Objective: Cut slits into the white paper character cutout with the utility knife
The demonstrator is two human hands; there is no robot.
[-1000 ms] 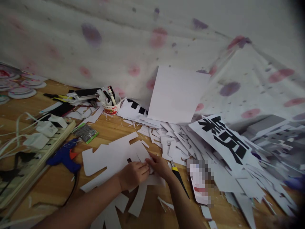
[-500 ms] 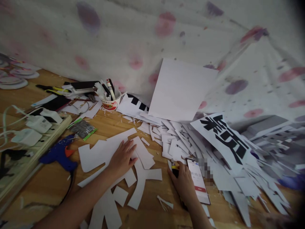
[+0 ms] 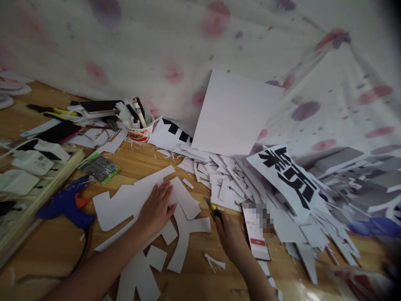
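Observation:
My left hand (image 3: 157, 209) lies flat, fingers stretched out, on white cut-out board pieces (image 3: 123, 205) spread over the wooden table. The thumb rests near a curved white piece (image 3: 181, 246). My right hand (image 3: 231, 234) is closed around a utility knife (image 3: 214, 207) with a black and yellow handle. Its thin blade points up and to the left, above bare wood just right of the cut pieces. Most of the handle is hidden in the palm. Beside this hand lies a phone (image 3: 259, 246) with a lit screen.
A blue glue gun (image 3: 70, 202), a power strip with white chargers (image 3: 34, 162) and a small packet (image 3: 99, 167) are at the left. Behind stand a pen tub (image 3: 139, 133) and a leaning white board (image 3: 234, 113). Scraps and a sheet with black characters (image 3: 283, 175) crowd the right.
My right hand has moved left, away from the phone, and the knife's blade now shows clearly. My left hand stays on the white pieces. The view has shifted slightly.

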